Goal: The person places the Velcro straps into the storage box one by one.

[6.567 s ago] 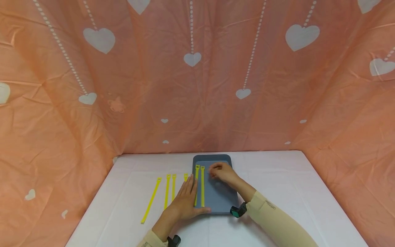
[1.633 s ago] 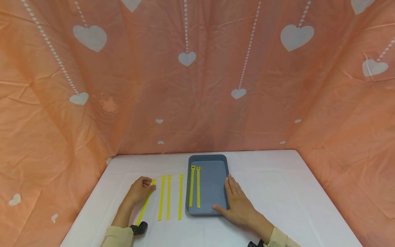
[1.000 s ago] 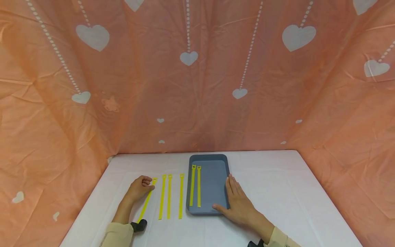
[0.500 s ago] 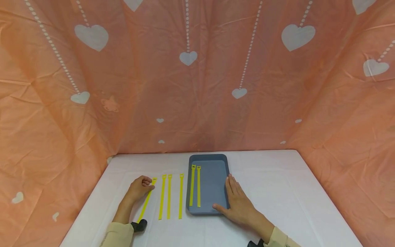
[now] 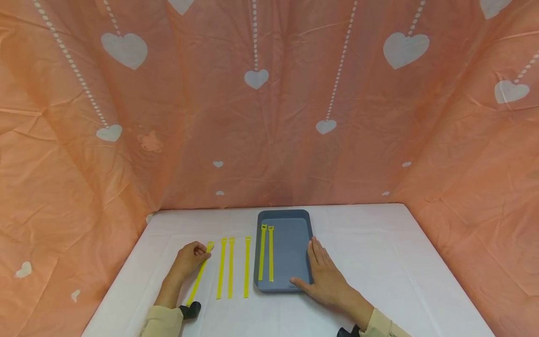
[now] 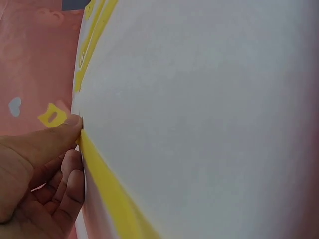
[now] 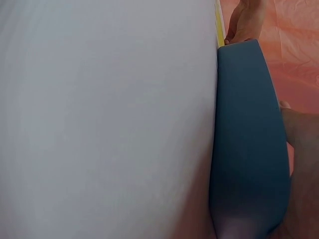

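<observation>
My left hand [image 5: 191, 257] pinches the leftmost yellow cable tie [image 5: 197, 283] just below its slotted head. In the left wrist view, the thumb [image 6: 55, 142] lies over the strap, the slotted head [image 6: 52, 116] shows past it, and the other fingers curl below. Three more yellow cable ties [image 5: 230, 269] lie lengthwise on the white table between that hand and a grey-blue tray [image 5: 284, 214]. Two further ties [image 5: 271, 255] lie side by side along the tray's left inside. My right hand [image 5: 326, 281] rests with straight fingers along the tray's right side, thumb over its near right corner.
White cloth covers the table [image 5: 370, 243]. A peach curtain [image 5: 286, 154] with white hearts surrounds it at the back and both sides. Black wrist cameras [image 5: 191, 310] sit at both cuffs. The tray's outer wall [image 7: 249, 134] fills much of the right wrist view.
Since the oldest frame, my left hand has gone from the tray's left side to the leftmost cable tie, and my right from above the tray to its right side. Lately both hardly move.
</observation>
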Demonstrator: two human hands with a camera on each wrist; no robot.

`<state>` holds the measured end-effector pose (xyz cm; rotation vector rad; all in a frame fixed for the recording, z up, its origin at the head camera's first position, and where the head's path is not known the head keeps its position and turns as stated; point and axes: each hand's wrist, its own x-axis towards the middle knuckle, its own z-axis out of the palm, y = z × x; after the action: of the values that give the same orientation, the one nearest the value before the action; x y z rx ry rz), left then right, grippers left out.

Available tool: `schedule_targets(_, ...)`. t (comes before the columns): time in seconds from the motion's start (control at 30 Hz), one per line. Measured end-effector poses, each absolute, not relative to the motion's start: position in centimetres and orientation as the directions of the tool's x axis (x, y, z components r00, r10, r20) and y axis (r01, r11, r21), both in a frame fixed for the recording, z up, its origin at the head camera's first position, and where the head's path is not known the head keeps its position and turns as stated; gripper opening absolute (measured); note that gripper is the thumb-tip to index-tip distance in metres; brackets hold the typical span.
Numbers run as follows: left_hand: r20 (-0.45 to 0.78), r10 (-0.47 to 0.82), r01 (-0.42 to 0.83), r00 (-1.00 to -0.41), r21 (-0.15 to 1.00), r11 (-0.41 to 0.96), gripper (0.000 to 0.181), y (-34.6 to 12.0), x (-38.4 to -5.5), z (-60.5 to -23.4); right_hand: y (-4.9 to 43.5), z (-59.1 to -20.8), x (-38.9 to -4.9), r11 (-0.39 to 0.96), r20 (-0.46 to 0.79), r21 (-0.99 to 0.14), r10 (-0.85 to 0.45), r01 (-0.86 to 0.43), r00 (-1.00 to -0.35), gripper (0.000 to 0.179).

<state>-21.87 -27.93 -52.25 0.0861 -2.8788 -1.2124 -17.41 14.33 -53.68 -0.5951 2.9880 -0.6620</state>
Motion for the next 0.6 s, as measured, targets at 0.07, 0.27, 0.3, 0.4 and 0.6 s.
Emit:
schedule_targets(0.07, 0.001, -0.064, -0.045, -0.998, 0.714, 0.699, 0.014, -28.0, -21.8, -52.3, 14.3, -53.7, -17.4, 0.835, 0.06, -0.413, -0.372, -0.363, -0.926, 0.119)
schedule_targets(0.27, 0.008, -0.074, -0.046, -0.997, 0.712, 0.701, 0.011, -28.4, -21.7, -52.5, 14.3, -53.6, -17.4, 0.837, 0.054, -0.416, -0.367, -0.355, -0.929, 0.12)
schedule_targets(0.3, 0.007, -0.076, -0.048, -0.997, 0.712, 0.7, 0.011, -28.5, -21.7, -52.6, 14.3, -53.6, -17.4, 0.835, 0.054, -0.42, -0.368, -0.355, -0.928, 0.12)
schedule_targets(0.4, 0.005, -0.081, -0.053, -0.997, 0.715, 0.697, 0.011, -28.6, -21.7, -52.6, 14.2, -53.6, -17.5, 0.833, 0.054, -0.424, -0.369, -0.356, -0.928, 0.12)
schedule_targets(0.6, 0.018, -0.083, -0.044, -0.996, 0.72, 0.693, 0.015, -29.1, -21.4, -52.6, 14.2, -53.6, -17.4, 0.831, 0.058, -0.426, -0.368, -0.357, -0.928, 0.119)
